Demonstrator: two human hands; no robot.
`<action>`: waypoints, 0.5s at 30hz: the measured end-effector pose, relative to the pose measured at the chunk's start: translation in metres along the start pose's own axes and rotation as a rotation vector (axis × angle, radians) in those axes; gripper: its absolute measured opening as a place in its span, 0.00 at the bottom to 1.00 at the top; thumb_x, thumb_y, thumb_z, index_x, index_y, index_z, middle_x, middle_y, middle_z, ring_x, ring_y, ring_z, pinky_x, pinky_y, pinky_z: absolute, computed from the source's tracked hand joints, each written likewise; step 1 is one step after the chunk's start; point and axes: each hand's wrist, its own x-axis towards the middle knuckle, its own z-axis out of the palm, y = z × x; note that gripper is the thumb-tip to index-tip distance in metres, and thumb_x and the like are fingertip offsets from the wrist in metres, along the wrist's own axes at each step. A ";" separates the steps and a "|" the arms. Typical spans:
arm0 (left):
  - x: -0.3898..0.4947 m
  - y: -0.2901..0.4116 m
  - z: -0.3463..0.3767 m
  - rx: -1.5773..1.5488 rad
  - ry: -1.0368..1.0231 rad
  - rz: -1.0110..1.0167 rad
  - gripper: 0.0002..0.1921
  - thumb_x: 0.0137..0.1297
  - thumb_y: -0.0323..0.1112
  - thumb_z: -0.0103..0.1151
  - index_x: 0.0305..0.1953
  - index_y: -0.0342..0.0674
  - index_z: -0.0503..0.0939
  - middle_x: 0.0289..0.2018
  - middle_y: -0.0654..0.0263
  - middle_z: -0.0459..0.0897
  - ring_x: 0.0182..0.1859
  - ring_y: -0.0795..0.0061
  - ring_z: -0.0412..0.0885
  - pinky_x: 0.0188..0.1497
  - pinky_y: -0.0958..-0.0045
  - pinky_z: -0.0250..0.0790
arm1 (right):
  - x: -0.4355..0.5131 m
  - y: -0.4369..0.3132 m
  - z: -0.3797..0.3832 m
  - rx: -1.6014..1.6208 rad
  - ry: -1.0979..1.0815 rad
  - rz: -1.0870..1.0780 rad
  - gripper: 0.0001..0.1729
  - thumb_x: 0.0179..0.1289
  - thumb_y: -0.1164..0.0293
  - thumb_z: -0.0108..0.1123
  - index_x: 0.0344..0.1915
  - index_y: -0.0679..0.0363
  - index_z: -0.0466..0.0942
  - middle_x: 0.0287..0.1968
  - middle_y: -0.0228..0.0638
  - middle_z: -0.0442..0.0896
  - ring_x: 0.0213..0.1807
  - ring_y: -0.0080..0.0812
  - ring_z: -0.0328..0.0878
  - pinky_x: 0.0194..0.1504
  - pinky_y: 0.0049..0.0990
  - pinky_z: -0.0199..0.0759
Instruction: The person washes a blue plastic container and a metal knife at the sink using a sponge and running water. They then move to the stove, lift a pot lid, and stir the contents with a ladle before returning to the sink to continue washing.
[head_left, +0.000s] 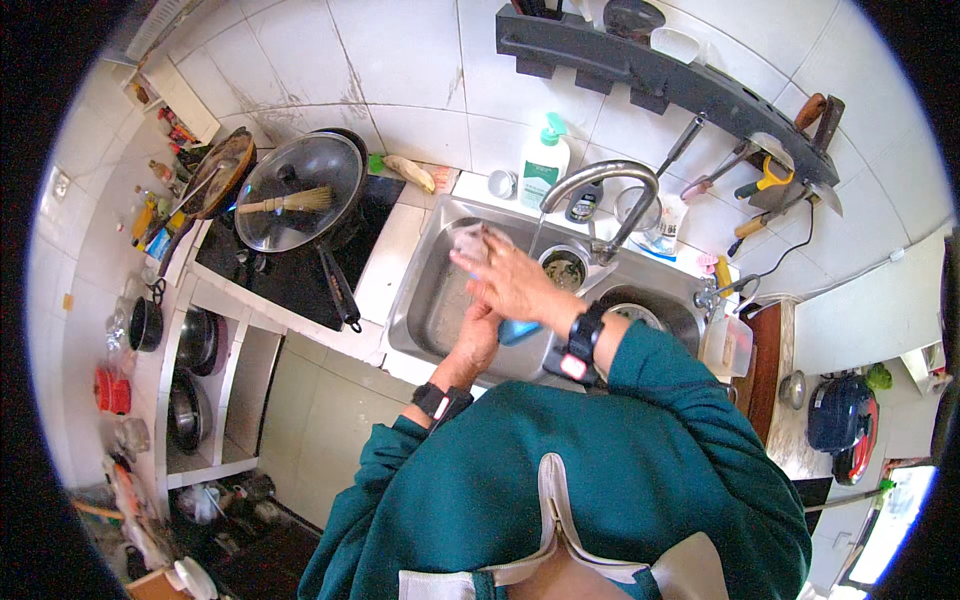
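Both hands are over the left basin of a stainless steel sink (409, 315). My right hand (517, 281) reaches across, its fingers on a crumpled pale wet cloth (469, 238). My left hand (476, 341) is just below it, fingers partly hidden by the right hand. A blue object (517, 331) shows beside my left hand under the right wrist; its kind and whether it is held are unclear. Water runs from the curved metal faucet (600, 172), right of the hands. A metal pot (562, 268) with bits of food in it stands in the basin near the stream.
Behind the sink stand a pump bottle (545, 165), a dark bottle (583, 202) and a small cup (502, 184). The right basin holds a dish (634, 315). Left, a lidded pan (300, 191) with a straw brush (289, 201) sits on the cooktop. Knives hang from a wall rack (645, 67).
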 end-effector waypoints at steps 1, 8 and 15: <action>-0.001 0.000 0.001 0.162 -0.043 -0.011 0.18 0.76 0.31 0.45 0.64 0.39 0.69 0.57 0.63 0.78 0.60 0.70 0.76 0.63 0.63 0.69 | 0.005 0.007 -0.006 0.094 -0.130 0.119 0.32 0.73 0.44 0.41 0.70 0.47 0.68 0.69 0.51 0.67 0.74 0.55 0.56 0.70 0.45 0.60; -0.002 0.032 -0.008 -0.152 0.004 0.006 0.18 0.72 0.26 0.48 0.62 0.38 0.72 0.57 0.64 0.79 0.58 0.69 0.77 0.61 0.65 0.70 | -0.040 -0.042 -0.009 0.142 -0.060 -0.011 0.36 0.70 0.49 0.51 0.70 0.57 0.63 0.72 0.64 0.55 0.75 0.67 0.46 0.76 0.50 0.40; -0.020 0.034 0.010 0.355 -0.248 0.122 0.09 0.72 0.29 0.51 0.51 0.40 0.75 0.46 0.70 0.79 0.47 0.81 0.74 0.48 0.74 0.70 | -0.007 -0.004 -0.010 0.375 0.372 0.073 0.29 0.71 0.57 0.54 0.66 0.58 0.68 0.65 0.52 0.71 0.67 0.49 0.67 0.68 0.42 0.61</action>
